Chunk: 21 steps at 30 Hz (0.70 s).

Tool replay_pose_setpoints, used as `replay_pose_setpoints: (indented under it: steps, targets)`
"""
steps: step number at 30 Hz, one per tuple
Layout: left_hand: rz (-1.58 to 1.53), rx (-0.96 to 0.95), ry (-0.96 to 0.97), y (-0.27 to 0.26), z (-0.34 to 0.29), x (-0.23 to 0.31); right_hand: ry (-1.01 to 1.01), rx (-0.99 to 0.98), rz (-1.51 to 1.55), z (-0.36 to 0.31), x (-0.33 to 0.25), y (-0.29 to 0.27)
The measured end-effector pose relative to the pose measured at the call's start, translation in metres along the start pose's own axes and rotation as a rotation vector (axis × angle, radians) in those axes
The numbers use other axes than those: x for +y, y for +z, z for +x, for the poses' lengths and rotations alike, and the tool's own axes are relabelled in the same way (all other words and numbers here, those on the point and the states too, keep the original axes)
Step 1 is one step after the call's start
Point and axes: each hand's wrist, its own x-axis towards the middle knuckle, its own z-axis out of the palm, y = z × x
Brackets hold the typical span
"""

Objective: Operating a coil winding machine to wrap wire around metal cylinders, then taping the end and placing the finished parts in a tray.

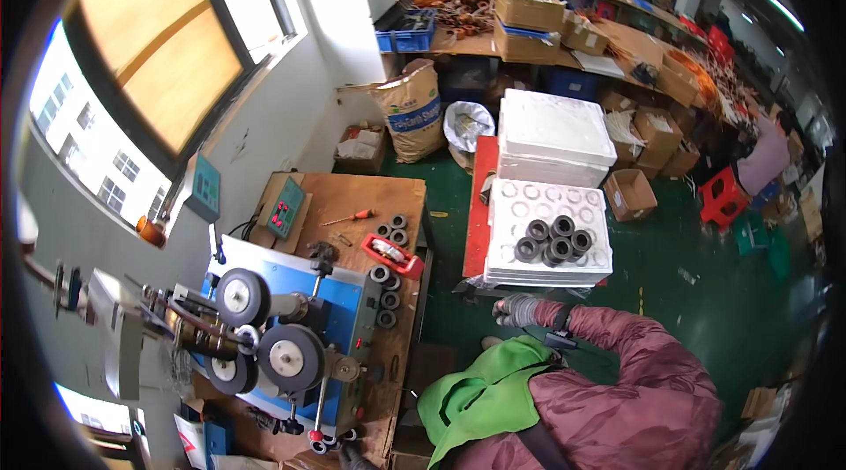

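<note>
Head view: right hand (pixel 515 310), in a grey knit glove, sits just below the front edge of the white foam tray (pixel 507 232). Fingers curl loosely inward; whether they pinch anything cannot be told. The maroon padded sleeve (pixel 634 355) bends back from that hand toward the lower frame edge. A green cloth (pixel 480 399) lies over the person's front, below the tray.

Black ring cores (pixel 555 239) lie clustered on the tray, right of its centre, touching one another, among empty round recesses. The hand is near them but apart.

Left hand (pixel 352 455) shows only as a dark gloved tip at the lower edge, far left of the tray, touching small rings by the winding machine (pixel 282 338); its pose cannot be told.

More ring cores (pixel 388 289) stand in a row on the wooden bench (pixel 352 197), left of the tray, beside a red-framed tool (pixel 392 256). Stacked white foam boxes (pixel 555 135) sit directly behind the tray.
</note>
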Motion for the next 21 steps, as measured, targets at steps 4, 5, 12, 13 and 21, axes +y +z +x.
replay_pose_setpoints:
  steps: [4,5,12,13,21]
  targets:
    - [-0.016,-0.039,-0.025,0.065,-0.020,0.006,-0.009,0.196,0.051,-0.039,0.027,-0.039]
    - [-0.024,-0.051,-0.031,0.083,-0.023,0.006,-0.096,0.319,0.028,-0.045,0.046,-0.042]
    - [-0.106,-0.065,-0.098,0.196,-0.022,-0.025,0.105,0.786,-0.227,-0.093,0.103,-0.118]
    - [-0.111,-0.063,-0.097,0.198,-0.023,-0.030,0.152,0.729,-0.227,-0.095,0.109,-0.128]
    - [0.186,-0.310,0.369,0.264,-0.027,-0.021,0.689,0.574,-0.041,-0.138,0.180,-0.097]
